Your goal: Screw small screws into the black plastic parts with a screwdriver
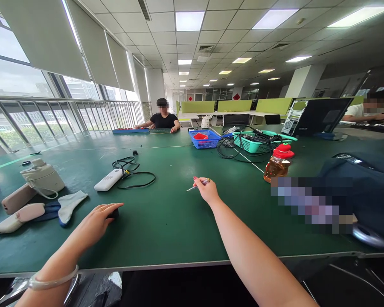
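My right hand is closed around a slim pen-like tool, whose thin tip points left just above the green table. On the left, my left hand rests over a small black object that shows between thumb and fingers; most of it is hidden under the palm. Beyond my left hand lie a white power bank and a looped black cable.
Far left are a cream bottle, a pink case and a cloth. Blue basket, green basket, red-lidded jar and dark bag stand right. A person sits opposite.
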The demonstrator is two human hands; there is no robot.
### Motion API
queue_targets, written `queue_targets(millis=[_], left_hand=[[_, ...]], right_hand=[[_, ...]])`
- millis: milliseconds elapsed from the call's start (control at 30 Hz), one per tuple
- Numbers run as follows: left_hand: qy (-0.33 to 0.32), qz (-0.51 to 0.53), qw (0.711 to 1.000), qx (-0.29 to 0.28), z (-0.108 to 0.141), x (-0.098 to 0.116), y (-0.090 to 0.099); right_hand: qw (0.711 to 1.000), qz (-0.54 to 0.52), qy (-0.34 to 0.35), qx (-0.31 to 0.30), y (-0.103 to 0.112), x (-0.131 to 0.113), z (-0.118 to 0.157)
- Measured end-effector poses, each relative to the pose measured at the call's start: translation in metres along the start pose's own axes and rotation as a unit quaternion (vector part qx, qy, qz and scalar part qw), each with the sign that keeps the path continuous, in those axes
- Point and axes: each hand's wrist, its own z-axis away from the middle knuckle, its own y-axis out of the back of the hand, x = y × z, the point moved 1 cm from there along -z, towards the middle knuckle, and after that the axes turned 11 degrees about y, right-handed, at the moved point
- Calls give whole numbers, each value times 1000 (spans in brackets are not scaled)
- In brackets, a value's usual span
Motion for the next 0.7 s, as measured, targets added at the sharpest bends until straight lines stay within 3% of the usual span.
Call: queue_targets(millis=[167,400,533,700], left_hand=[[21,27,999,-31,0,-6,1],[54,36,998,1,8,-18,-4],[61,34,997,28,8,-16,-1],[91,50,995,4,8,-10,6]], right_hand=[[1000,-5,1,-3,-1,0,0],[1000,-6,4,-6,-1,0,0],[1000,-7,4,-4,-1,-1,1],[1000,-8,1,-10,-1,-4,2]])
